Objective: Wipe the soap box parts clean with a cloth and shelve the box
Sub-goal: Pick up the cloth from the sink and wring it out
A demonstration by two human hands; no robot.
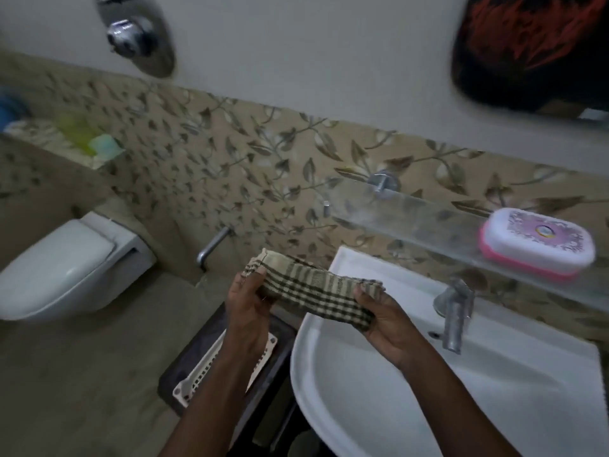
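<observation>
Both forearms come in from bottom of frame, hands meeting over L rim of sink (333, 387).

L hand (245, 303): fingers curled round L end of cloth (313, 288), gripping it. R hand (387, 323): pinches R end, thumb on top, fingers under. Cloth is beige w/ dark check stripes, folded into a long strip, stretched betw. the two hands, L end a bit higher. It hangs over sink's L edge, not touching the basin.

Sink white. Metal tap (454, 311) at back rim, R of hands.

Floor, L of sink, under L forearm: white slotted plastic tray (197, 380) lying on a dark mat (168, 380).

Soap box (537, 247): closed, white printed lid on pink base, sits on glass shelf (412, 222) toward its R end, above and behind tap, well apart from both hands.

Further L: white toilet (62, 268), lid down. Bent metal pipe (212, 247) out of leaf-pattern wall tiles betw. toilet and sink.

Top L: chrome wall valve (135, 34), blurred. Far L ledge: green and blue items, too blurred to ID.
</observation>
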